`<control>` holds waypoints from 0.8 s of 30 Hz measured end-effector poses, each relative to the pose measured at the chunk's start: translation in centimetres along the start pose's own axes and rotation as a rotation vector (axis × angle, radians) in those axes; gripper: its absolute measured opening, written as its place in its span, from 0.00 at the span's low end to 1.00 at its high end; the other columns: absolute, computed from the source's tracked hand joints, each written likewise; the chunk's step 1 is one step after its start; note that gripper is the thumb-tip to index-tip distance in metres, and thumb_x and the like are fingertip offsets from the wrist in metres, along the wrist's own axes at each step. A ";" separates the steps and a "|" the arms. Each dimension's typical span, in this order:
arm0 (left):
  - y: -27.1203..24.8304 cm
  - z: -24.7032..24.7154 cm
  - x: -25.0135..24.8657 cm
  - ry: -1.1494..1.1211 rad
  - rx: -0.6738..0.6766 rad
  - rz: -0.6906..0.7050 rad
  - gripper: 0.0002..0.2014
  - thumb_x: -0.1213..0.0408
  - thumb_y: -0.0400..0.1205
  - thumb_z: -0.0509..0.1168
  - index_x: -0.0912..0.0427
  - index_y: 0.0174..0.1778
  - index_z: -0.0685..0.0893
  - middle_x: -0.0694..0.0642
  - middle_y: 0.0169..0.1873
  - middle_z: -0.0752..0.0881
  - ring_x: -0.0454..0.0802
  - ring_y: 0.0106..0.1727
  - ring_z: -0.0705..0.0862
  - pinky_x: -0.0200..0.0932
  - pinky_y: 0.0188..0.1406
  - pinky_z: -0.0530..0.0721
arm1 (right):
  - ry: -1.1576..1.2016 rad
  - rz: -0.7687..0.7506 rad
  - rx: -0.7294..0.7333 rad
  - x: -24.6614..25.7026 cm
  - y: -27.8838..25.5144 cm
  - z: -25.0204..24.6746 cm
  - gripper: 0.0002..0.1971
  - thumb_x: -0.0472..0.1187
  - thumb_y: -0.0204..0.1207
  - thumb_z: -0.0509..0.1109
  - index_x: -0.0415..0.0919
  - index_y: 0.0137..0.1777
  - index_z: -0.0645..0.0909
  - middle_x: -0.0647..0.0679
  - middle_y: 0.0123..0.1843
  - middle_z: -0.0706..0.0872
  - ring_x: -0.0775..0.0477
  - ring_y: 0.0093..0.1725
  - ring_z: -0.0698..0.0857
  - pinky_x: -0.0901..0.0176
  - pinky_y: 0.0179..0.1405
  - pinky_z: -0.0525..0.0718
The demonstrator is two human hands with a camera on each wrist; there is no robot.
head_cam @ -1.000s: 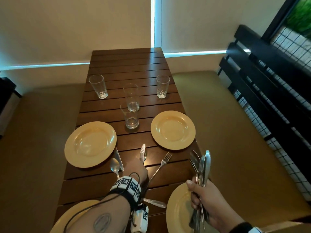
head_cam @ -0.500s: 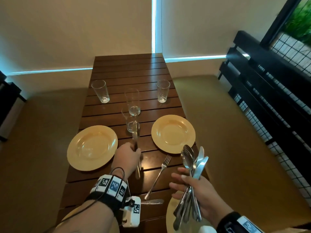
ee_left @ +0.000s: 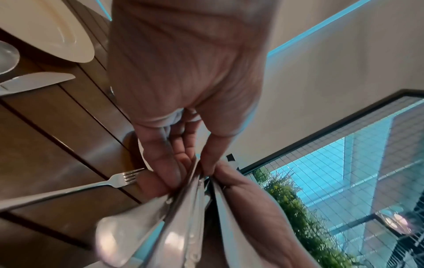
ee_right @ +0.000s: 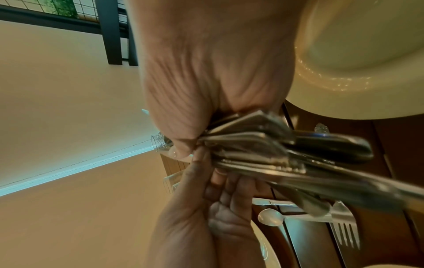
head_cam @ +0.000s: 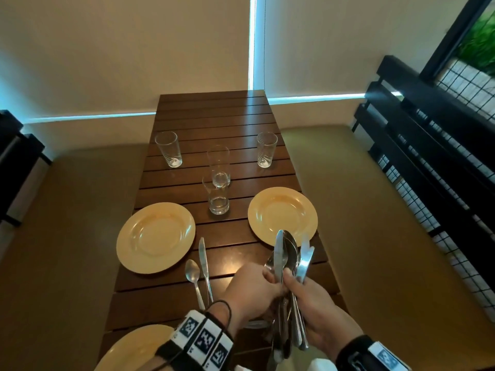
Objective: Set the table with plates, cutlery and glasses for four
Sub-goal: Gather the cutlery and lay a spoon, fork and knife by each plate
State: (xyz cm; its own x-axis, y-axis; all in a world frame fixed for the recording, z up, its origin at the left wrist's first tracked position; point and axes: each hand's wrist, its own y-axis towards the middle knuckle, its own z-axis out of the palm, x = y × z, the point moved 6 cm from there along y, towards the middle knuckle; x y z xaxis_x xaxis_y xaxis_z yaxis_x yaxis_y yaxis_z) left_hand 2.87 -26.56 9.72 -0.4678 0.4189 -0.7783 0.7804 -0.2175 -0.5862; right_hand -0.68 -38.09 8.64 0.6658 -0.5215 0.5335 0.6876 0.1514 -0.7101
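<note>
My right hand (head_cam: 308, 298) grips a bundle of cutlery (head_cam: 292, 253) upright over the table's near right corner, spoons and knives fanned out at the top. My left hand (head_cam: 257, 285) meets it from the left and pinches a knife (head_cam: 279, 250) against the bundle. Two yellow plates (head_cam: 155, 236) (head_cam: 282, 214) lie mid-table, with another plate (head_cam: 128, 349) at the near left. A knife (head_cam: 203, 259) and a spoon (head_cam: 192, 271) lie beside the left plate. Several glasses (head_cam: 218, 199) stand beyond. In the left wrist view a fork (ee_left: 121, 179) lies on the wood.
The slatted wooden table (head_cam: 214, 121) runs away from me to a cream wall. Olive bench seats (head_cam: 375, 223) flank it on both sides. A black slatted backrest (head_cam: 428, 145) and wire mesh stand at the right.
My left hand lifted a knife from the middle of the table and carried it right into the bundle. My right hand rose and came in to meet it.
</note>
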 end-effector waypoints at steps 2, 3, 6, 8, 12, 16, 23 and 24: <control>0.2 0.0 -0.4 0.087 -0.049 0.063 0.10 0.61 0.81 0.78 0.53 0.34 0.90 0.43 0.30 0.90 0.43 0.33 0.92 0.42 0.37 0.93 | -0.038 -0.013 -0.012 -0.1 0.1 -0.1 0.17 0.42 0.87 0.61 0.31 0.64 0.83 0.24 0.57 0.89 0.24 0.55 0.90 0.35 0.49 0.90; 0.3 0.1 -0.7 0.183 -0.073 0.117 0.06 0.59 0.82 0.76 0.52 0.40 0.92 0.43 0.34 0.90 0.41 0.36 0.92 0.39 0.39 0.91 | -0.062 -0.018 -0.020 -0.1 0.1 -0.2 0.17 0.43 0.86 0.62 0.32 0.63 0.84 0.25 0.56 0.90 0.25 0.54 0.90 0.36 0.49 0.90; -0.1 1.0 -1.6 0.471 -0.107 0.300 0.08 0.51 0.86 0.69 0.48 0.54 0.90 0.40 0.47 0.81 0.35 0.43 0.82 0.29 0.39 0.80 | -0.095 -0.046 -0.070 0.2 0.4 -0.5 0.16 0.44 0.85 0.65 0.31 0.61 0.84 0.30 0.47 0.92 0.32 0.43 0.92 0.43 0.39 0.91; -1.0 1.3 -1.7 0.466 -0.048 0.371 0.10 0.46 0.87 0.67 0.45 0.59 0.87 0.40 0.52 0.74 0.35 0.49 0.79 0.26 0.43 0.75 | -0.109 -0.100 -0.138 1.0 0.7 -0.8 0.15 0.44 0.84 0.67 0.30 0.57 0.85 0.35 0.39 0.91 0.38 0.35 0.91 0.48 0.32 0.89; -2.0 -1.8 -0.3 0.044 -0.175 0.329 0.11 0.43 0.88 0.64 0.40 0.56 0.90 0.37 0.57 0.81 0.35 0.58 0.83 0.35 0.60 0.83 | -0.165 -0.310 -0.256 4.4 1.4 -1.3 0.13 0.45 0.80 0.72 0.33 0.50 0.80 0.46 0.25 0.80 0.47 0.23 0.75 0.53 0.24 0.80; -0.5 -0.5 2.2 -0.702 0.060 -0.169 0.24 0.45 0.89 0.61 0.62 0.59 0.93 0.70 0.60 0.90 0.64 0.57 0.91 0.62 0.62 0.87 | -0.183 -0.639 -0.218 9.3 -0.3 1.6 0.12 0.43 0.76 0.75 0.34 0.49 0.80 0.44 0.25 0.77 0.47 0.20 0.73 0.54 0.23 0.76; -0.9 2.2 -4.1 -1.170 0.443 -0.154 0.25 0.50 0.94 0.53 0.65 0.75 0.81 0.69 0.63 0.89 0.71 0.64 0.87 0.75 0.74 0.79 | -0.302 -0.994 0.012 12.6 -4.5 8.1 0.14 0.45 0.70 0.77 0.33 0.39 0.83 0.42 0.25 0.83 0.44 0.21 0.79 0.55 0.21 0.81; -1.0 2.1 -4.6 -1.199 0.470 -0.152 0.24 0.50 0.94 0.53 0.66 0.73 0.82 0.69 0.61 0.90 0.69 0.62 0.89 0.73 0.71 0.83 | -0.313 -1.036 0.008 12.6 -4.8 8.2 0.15 0.43 0.70 0.77 0.29 0.40 0.82 0.41 0.26 0.84 0.44 0.22 0.81 0.55 0.22 0.83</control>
State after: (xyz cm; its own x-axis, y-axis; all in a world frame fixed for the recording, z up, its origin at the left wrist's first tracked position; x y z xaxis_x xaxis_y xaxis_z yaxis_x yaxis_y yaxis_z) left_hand 3.35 -30.12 13.43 -0.8064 -0.5266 -0.2691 0.5821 -0.6269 -0.5178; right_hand 6.78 -38.46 22.53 -0.1962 -0.1614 0.9672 0.9599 -0.2333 0.1557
